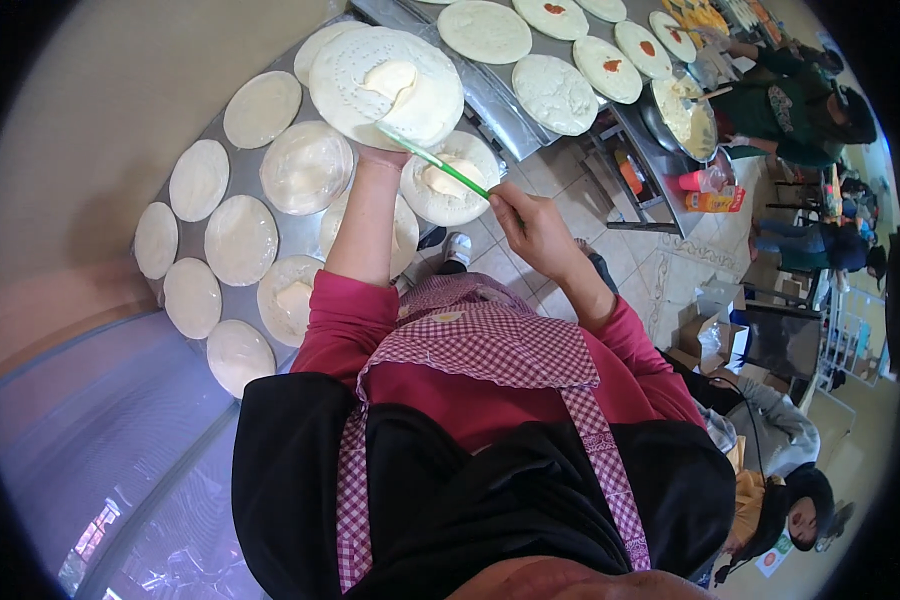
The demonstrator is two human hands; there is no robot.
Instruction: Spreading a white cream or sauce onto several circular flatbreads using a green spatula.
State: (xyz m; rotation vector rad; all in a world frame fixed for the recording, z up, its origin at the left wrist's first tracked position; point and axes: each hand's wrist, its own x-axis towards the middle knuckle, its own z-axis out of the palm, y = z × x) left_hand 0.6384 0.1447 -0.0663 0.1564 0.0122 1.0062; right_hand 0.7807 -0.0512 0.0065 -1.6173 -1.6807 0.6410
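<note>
My left hand is under a round flat dough base and bears it from below. Most of its fingers are hidden by the base. A blob of pale cream lies on top, and small holes dot the dough. In my right hand is a thin green stick-like utensil, gripped by its near end. Its far end reaches the front edge of the base; I cannot make out the shape of that tip. Just below, another dough base with cream rests on the metal table.
Several dough rounds cover the metal table at left. Across the aisle, a counter carries more bases, some with red sauce. A large bowl of yellowish filling stands there, beside a person in dark green. Cardboard boxes are at right.
</note>
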